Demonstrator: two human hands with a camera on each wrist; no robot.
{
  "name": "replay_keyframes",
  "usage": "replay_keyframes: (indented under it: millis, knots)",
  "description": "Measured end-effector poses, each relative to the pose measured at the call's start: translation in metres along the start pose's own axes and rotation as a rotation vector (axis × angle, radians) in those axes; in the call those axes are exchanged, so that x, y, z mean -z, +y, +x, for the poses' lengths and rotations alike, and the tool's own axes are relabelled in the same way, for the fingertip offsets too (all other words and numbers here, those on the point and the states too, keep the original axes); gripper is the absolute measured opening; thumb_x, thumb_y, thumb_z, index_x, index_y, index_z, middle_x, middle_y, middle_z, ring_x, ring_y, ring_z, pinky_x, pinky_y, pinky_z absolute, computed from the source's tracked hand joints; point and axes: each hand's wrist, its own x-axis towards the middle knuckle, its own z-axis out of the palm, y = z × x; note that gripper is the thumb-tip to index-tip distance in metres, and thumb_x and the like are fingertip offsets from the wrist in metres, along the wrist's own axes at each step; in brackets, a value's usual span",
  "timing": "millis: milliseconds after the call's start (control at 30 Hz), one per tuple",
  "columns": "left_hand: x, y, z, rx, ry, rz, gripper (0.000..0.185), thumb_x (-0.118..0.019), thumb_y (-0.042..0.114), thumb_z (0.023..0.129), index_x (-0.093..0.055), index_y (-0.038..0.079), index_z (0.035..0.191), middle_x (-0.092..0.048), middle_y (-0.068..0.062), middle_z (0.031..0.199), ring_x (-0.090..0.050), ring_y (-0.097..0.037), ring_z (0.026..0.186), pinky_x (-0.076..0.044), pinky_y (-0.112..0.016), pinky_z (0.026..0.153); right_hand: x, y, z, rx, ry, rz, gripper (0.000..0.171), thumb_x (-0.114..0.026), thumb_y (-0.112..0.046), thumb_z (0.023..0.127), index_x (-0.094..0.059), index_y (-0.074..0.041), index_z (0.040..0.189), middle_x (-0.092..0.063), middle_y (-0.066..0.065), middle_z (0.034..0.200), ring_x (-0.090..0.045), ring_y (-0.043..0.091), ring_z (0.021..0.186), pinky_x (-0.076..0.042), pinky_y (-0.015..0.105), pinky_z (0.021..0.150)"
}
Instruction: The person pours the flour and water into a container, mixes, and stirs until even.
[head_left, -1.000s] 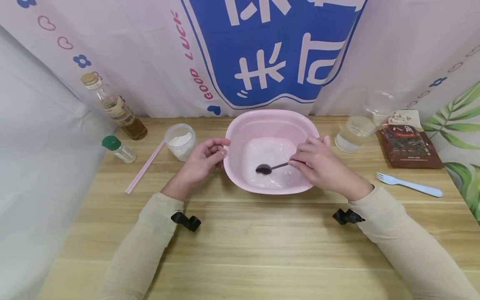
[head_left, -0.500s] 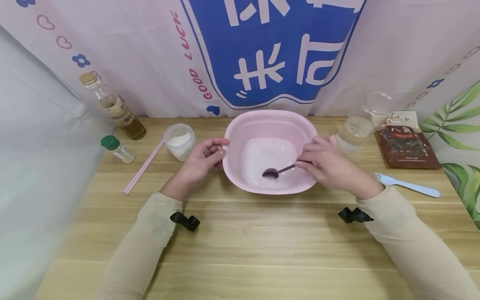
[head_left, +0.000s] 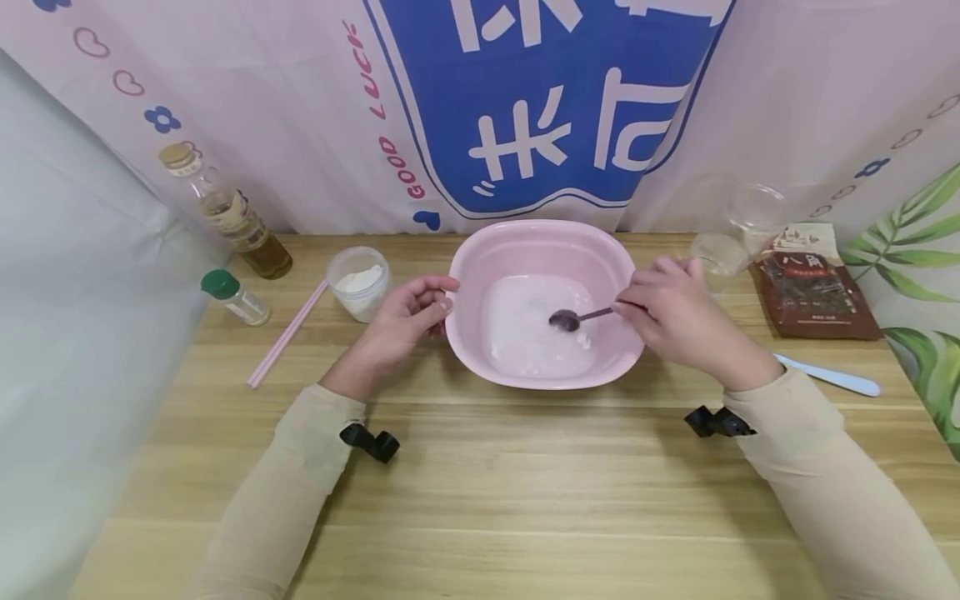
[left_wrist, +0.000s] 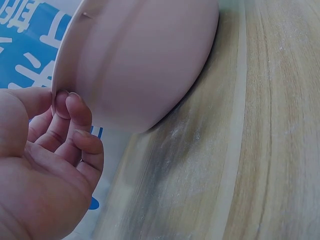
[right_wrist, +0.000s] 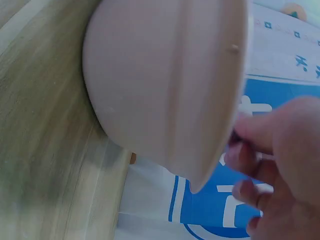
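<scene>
A pink basin (head_left: pixel 542 237) stands mid-table with white, wet-looking stuff (head_left: pixel 525 333) in its bottom. My right hand (head_left: pixel 675 321) pinches the handle of a dark spoon (head_left: pixel 573 318), whose bowl is down in the white stuff on the right side. My left hand (head_left: pixel 408 321) holds the basin's left rim, fingertips (left_wrist: pixel 65 102) curled against the rim's underside in the left wrist view. The right wrist view shows the basin's outer wall (right_wrist: pixel 165 90) and my right hand's fingers (right_wrist: pixel 260 132) at the rim.
At the left stand a tub of white powder (head_left: pixel 360 282), a green-capped shaker (head_left: pixel 234 297), an oil bottle (head_left: pixel 225 214) and pink chopsticks (head_left: pixel 288 333). At the right are a clear cup (head_left: pixel 731 229), a brown packet (head_left: pixel 813 287) and a pale blue fork (head_left: pixel 832 375).
My right hand has swept the spoon from the basin's lower left to its right side and slightly back. The left hand has stayed on the rim.
</scene>
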Motion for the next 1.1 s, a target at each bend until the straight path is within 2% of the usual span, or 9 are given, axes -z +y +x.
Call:
replay_keyframes:
  millis: [167, 267, 400, 567, 700, 867, 967, 1100]
  knots:
    - [0.0, 0.0, 0.0, 0.001, 0.003, 0.012, 0.035, -0.055, 0.003, 0.109, -0.055, -0.003, 0.144, -0.06, -0.005, 0.103, -0.057, -0.014, 0.082, -0.052, -0.023, 0.071, -0.008, -0.004, -0.001, 0.1, -0.054, 0.13, 0.008, -0.081, -0.006, 0.093, -0.082, -0.013, 0.093, -0.072, -0.003, 0.088, -0.053, 0.021, 0.09, -0.025, 0.044, 0.083]
    - [0.0, -0.001, 0.0, -0.002, 0.002, 0.011, 0.035, -0.055, 0.002, 0.109, -0.055, -0.004, 0.144, -0.06, -0.004, 0.103, -0.057, -0.014, 0.082, -0.052, -0.023, 0.071, -0.018, -0.011, 0.003, 0.113, -0.06, 0.154, 0.006, -0.08, -0.006, 0.093, -0.082, -0.013, 0.093, -0.069, -0.003, 0.086, -0.054, 0.021, 0.09, -0.026, 0.042, 0.083]
    - [0.0, -0.002, 0.0, -0.009, -0.001, 0.006, 0.035, -0.055, 0.002, 0.109, -0.055, -0.005, 0.144, -0.06, -0.004, 0.102, -0.057, -0.014, 0.081, -0.052, -0.024, 0.07, -0.024, -0.016, 0.008, 0.045, -0.019, 0.091, 0.003, -0.08, -0.01, 0.095, -0.082, -0.008, 0.095, -0.073, 0.003, 0.086, -0.056, 0.026, 0.089, -0.029, 0.047, 0.084]
    - [0.0, -0.001, 0.0, -0.009, 0.0, 0.012, 0.035, -0.055, 0.003, 0.109, -0.056, -0.004, 0.144, -0.06, -0.005, 0.103, -0.057, -0.015, 0.082, -0.052, -0.024, 0.071, -0.015, -0.011, 0.008, -0.055, 0.048, -0.007, 0.007, -0.08, -0.012, 0.096, -0.083, -0.006, 0.095, -0.079, 0.01, 0.093, -0.06, 0.033, 0.092, -0.031, 0.055, 0.086]
    - [0.0, 0.0, 0.0, -0.009, 0.0, 0.015, 0.036, -0.055, 0.003, 0.109, -0.055, -0.004, 0.144, -0.059, -0.005, 0.103, -0.057, -0.015, 0.082, -0.052, -0.024, 0.071, -0.004, 0.0, 0.002, -0.084, 0.125, 0.047, 0.006, -0.081, -0.008, 0.094, -0.082, -0.002, 0.094, -0.079, 0.015, 0.092, -0.059, 0.036, 0.092, -0.03, 0.055, 0.086]
    - [0.0, 0.0, 0.001, -0.003, -0.001, 0.01, 0.035, -0.055, 0.003, 0.109, -0.055, -0.004, 0.144, -0.059, -0.005, 0.103, -0.057, -0.016, 0.083, -0.052, -0.025, 0.072, 0.008, 0.01, -0.007, -0.071, 0.191, 0.152, 0.006, -0.075, -0.004, 0.096, -0.078, -0.001, 0.092, -0.074, 0.013, 0.085, -0.057, 0.032, 0.089, -0.027, 0.05, 0.086]
    - [0.0, -0.001, 0.002, -0.006, -0.003, 0.009, 0.035, -0.055, 0.003, 0.109, -0.055, -0.005, 0.143, -0.06, -0.004, 0.102, -0.057, -0.016, 0.083, -0.053, -0.025, 0.072, 0.012, 0.011, -0.01, -0.054, 0.162, 0.177, 0.007, -0.073, -0.004, 0.097, -0.077, -0.004, 0.091, -0.073, 0.01, 0.085, -0.056, 0.027, 0.088, -0.027, 0.047, 0.087]
    - [0.0, -0.003, 0.003, -0.018, -0.001, 0.016, 0.035, -0.056, 0.002, 0.109, -0.054, -0.007, 0.143, -0.06, -0.003, 0.101, -0.057, -0.015, 0.083, -0.053, -0.026, 0.072, 0.007, 0.008, -0.011, -0.029, 0.043, 0.188, 0.008, -0.072, -0.005, 0.098, -0.077, -0.009, 0.092, -0.075, 0.005, 0.089, -0.053, 0.022, 0.09, -0.026, 0.044, 0.088]
